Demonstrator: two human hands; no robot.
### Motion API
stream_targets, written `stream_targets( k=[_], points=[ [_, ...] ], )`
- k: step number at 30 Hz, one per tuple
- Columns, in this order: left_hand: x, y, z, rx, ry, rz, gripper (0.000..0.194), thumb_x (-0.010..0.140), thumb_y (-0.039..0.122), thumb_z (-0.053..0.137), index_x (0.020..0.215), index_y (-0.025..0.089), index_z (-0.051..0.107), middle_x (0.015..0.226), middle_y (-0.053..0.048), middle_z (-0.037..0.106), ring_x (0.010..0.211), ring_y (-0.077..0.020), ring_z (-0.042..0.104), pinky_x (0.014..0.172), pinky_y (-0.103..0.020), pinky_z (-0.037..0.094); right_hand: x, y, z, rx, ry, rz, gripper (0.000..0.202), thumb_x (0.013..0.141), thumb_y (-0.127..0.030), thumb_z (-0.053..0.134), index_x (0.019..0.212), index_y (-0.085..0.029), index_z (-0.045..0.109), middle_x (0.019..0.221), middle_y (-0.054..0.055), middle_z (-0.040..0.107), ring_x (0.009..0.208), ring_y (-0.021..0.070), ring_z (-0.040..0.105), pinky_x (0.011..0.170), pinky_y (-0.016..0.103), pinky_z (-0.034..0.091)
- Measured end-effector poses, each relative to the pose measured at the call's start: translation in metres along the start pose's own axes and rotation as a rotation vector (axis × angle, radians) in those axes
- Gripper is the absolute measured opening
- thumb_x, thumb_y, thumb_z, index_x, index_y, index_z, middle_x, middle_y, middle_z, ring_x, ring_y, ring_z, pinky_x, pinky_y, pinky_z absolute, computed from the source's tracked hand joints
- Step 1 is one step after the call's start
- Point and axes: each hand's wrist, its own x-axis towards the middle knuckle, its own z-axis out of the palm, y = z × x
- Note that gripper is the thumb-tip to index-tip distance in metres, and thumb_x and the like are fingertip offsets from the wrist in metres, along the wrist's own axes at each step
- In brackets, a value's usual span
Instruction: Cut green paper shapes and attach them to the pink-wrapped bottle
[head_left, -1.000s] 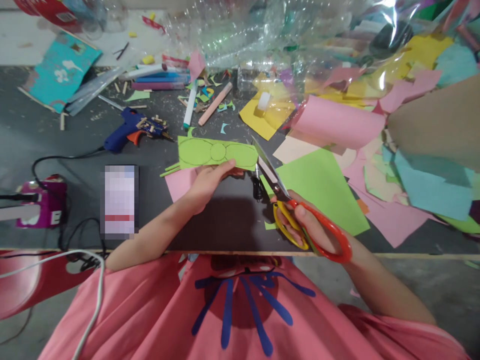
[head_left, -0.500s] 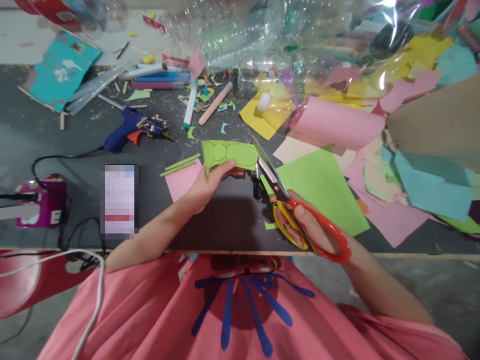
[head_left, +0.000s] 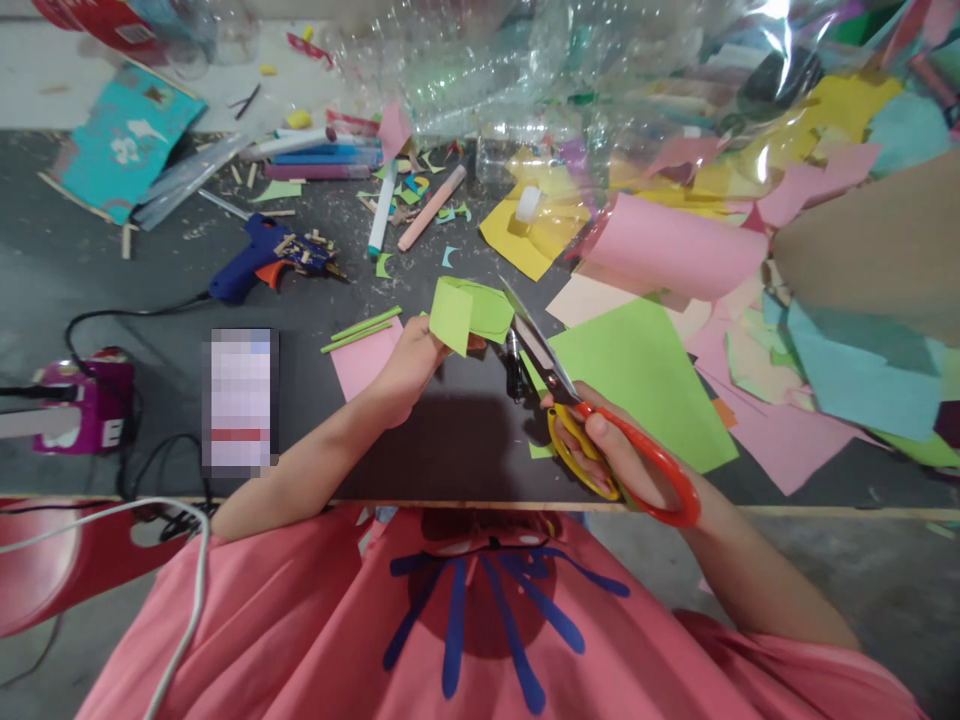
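Observation:
A small piece of green paper [head_left: 489,308] with a drawn outline is pinched in my left hand [head_left: 414,362]; its left part is folded over and hides some of the drawing and my fingertips. My right hand [head_left: 611,440] grips the scissors [head_left: 544,362], with my fingers through the yellow and red handles. The blades point up and away, close to the right edge of the green paper. Beneath them a black pen [head_left: 514,370] lies on the table. To the right of the scissors lies a larger green sheet [head_left: 645,375].
A blue glue gun [head_left: 251,260] and a phone [head_left: 240,400] lie to the left. Markers [head_left: 432,208] and paper scraps are at the back. Clear plastic bottles [head_left: 442,70] and coloured paper [head_left: 795,430] crowd the far and right sides. The table edge [head_left: 480,505] is close to me.
The left part of the green paper has folded over to the right, covering the drawn circle. My left hand has shifted slightly; the scissors have barely moved.

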Motion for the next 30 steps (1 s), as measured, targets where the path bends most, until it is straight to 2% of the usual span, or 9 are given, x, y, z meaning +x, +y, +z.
stream_targets(
  k=[7,14,22,30],
  points=[
    [0.0,0.0,0.002,-0.123,-0.012,0.009,0.025,0.072,0.04,0.066,0.076,0.016,0.068,0.078,-0.005,0.073,0.093,-0.0208,0.068,0.084,-0.031,0.053,-0.005,-0.004,-0.002,-0.058,0.002,0.049,0.049,0.088,-0.066,0.042,0.111,-0.023,0.047,0.053,-0.01,0.037,0.035,0.004,0.028,0.034,0.018,0.024],
    [-0.002,0.001,-0.003,-0.088,-0.022,-0.031,0.026,0.078,0.041,0.062,0.076,0.016,0.068,0.077,-0.004,0.072,0.09,-0.021,0.069,0.093,-0.035,0.05,-0.007,-0.001,-0.002,-0.02,-0.005,0.067,0.048,0.087,-0.066,0.045,0.108,-0.023,0.045,0.054,-0.01,0.037,0.036,0.0035,0.025,0.033,0.017,0.021],
    [-0.001,0.001,-0.002,-0.095,-0.021,-0.016,0.025,0.076,0.041,0.063,0.075,0.016,0.068,0.076,-0.004,0.072,0.09,-0.0208,0.068,0.091,-0.035,0.051,-0.008,-0.001,-0.004,-0.009,-0.01,0.105,0.051,0.084,-0.069,0.045,0.108,-0.024,0.045,0.054,-0.011,0.031,0.037,0.0045,0.022,0.031,0.018,0.02],
    [-0.004,0.01,0.003,-0.038,-0.021,-0.022,0.027,0.077,0.044,0.061,0.071,0.017,0.064,0.078,-0.005,0.071,0.096,-0.0208,0.066,0.085,-0.031,0.052,-0.009,-0.002,-0.004,-0.056,-0.008,0.12,0.053,0.084,-0.07,0.043,0.109,-0.024,0.046,0.055,-0.011,0.032,0.037,0.0049,0.023,0.031,0.017,0.021]
  ],
)
